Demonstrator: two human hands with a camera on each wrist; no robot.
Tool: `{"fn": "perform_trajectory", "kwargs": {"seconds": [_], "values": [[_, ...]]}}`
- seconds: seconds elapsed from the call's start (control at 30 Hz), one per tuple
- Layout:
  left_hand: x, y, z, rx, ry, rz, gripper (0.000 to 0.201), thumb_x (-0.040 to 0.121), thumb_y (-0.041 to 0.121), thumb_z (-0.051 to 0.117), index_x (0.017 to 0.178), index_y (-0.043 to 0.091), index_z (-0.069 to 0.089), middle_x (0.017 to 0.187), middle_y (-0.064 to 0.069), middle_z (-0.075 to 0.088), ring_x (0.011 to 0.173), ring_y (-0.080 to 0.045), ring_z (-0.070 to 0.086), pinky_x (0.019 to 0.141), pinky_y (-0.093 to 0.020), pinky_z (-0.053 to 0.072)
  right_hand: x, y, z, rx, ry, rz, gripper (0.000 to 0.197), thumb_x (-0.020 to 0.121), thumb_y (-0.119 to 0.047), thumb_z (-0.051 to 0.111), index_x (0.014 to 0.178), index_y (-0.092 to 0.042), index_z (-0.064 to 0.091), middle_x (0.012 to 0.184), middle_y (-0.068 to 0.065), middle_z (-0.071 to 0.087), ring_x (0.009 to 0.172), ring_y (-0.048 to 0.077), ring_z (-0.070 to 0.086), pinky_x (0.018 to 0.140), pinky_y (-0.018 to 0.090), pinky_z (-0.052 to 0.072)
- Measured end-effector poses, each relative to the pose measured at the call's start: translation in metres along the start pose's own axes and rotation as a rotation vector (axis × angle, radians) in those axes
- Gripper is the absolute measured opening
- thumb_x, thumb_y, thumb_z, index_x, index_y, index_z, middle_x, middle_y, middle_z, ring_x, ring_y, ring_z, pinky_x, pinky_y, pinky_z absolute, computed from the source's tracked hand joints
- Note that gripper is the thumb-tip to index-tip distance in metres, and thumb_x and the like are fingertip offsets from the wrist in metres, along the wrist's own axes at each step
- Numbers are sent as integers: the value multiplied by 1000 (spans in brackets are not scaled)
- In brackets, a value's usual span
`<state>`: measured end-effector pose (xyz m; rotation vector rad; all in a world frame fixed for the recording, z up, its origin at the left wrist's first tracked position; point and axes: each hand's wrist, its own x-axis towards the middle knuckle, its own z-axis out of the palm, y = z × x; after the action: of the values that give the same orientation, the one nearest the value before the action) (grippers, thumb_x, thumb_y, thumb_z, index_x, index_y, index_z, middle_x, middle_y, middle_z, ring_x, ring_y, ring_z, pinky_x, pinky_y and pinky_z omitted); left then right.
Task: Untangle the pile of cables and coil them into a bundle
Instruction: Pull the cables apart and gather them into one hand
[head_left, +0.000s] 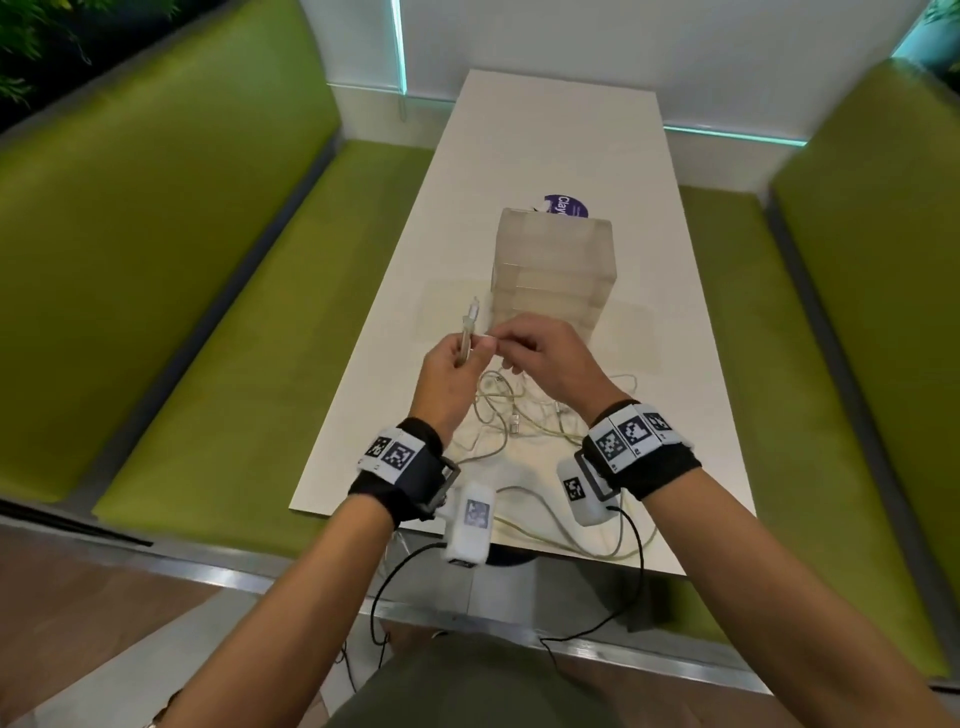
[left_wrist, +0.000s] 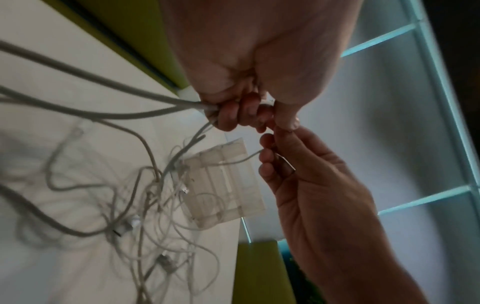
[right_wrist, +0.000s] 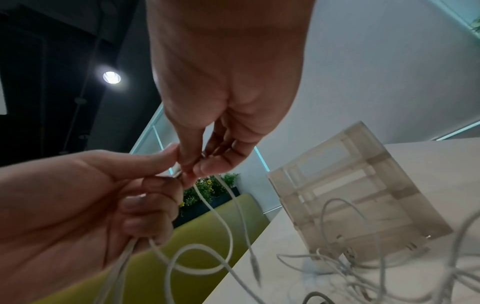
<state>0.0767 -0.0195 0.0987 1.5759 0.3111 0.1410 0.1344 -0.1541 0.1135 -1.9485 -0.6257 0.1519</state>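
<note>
A tangled pile of pale cables (head_left: 524, 415) (left_wrist: 145, 205) (right_wrist: 363, 265) lies on the white table (head_left: 571, 156) just below my hands. My left hand (head_left: 452, 364) (left_wrist: 241, 115) (right_wrist: 145, 193) is curled round a folded bunch of cable (head_left: 105, 332), whose looped end and plug stick up past the fist. Several strands (left_wrist: 103, 90) hang from that fist down to the pile. My right hand (head_left: 524, 345) (left_wrist: 275, 152) (right_wrist: 200, 164) pinches a thin strand (right_wrist: 221, 207) right beside the left thumb; both hands meet above the table.
A translucent plastic box (head_left: 553, 265) (left_wrist: 226, 181) (right_wrist: 355, 185) stands on the table just behind my hands, with a purple round label (head_left: 566, 206) behind it. Green padded benches (head_left: 208, 260) flank the table on both sides. Cable loops (head_left: 566, 535) trail to the table's near edge.
</note>
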Motion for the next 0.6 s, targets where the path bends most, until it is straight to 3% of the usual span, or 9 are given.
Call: {"fn": "perform_trajectory", "kwargs": {"seconds": [0.07, 0.17, 0.23, 0.33, 0.5, 0.6], "values": [[2, 3, 4, -105, 18, -36, 12, 93, 19, 60, 89, 7, 62, 61, 5, 46, 49, -7, 35, 51, -22, 34, 1, 0, -1, -44, 4, -4, 12, 89, -10, 65, 98, -9, 72, 79, -4, 65, 65, 0, 56, 63, 20, 48], [4, 13, 4, -247, 64, -47, 9, 92, 13, 60, 85, 9, 63, 50, 12, 46, 46, -7, 31, 47, -20, 32, 2, 0, 1, -68, -28, 64, 5, 86, -10, 69, 90, -8, 67, 80, 16, 67, 67, 17, 56, 65, 38, 51], [6, 19, 1, -319, 75, -44, 8, 91, 13, 61, 86, 8, 61, 52, 9, 41, 44, -7, 29, 46, -20, 30, 0, -2, 3, -84, -66, 84, 4, 85, -9, 69, 88, -11, 66, 81, 15, 68, 68, 16, 59, 68, 36, 52], [3, 26, -9, -301, 72, -3, 7, 91, 12, 61, 85, 7, 61, 60, 0, 33, 44, -7, 29, 46, -20, 30, -3, -6, 4, -106, -139, 81, 5, 86, -12, 68, 90, -9, 71, 74, -1, 65, 63, 3, 56, 63, 17, 47], [-7, 40, -38, -293, 124, 70, 11, 91, 11, 59, 81, 9, 58, 63, 0, 31, 48, -9, 26, 46, -18, 29, -10, -6, -5, -221, -261, 158, 6, 87, -11, 66, 89, -10, 71, 75, 0, 66, 66, 7, 55, 64, 18, 44], [-14, 45, -51, -203, 121, 118, 11, 92, 13, 59, 82, 9, 60, 61, 2, 32, 47, -8, 27, 46, -19, 29, -20, -9, -4, -129, -322, 224, 9, 88, -5, 61, 90, -10, 67, 75, 0, 69, 65, 11, 61, 63, 23, 49]]}}
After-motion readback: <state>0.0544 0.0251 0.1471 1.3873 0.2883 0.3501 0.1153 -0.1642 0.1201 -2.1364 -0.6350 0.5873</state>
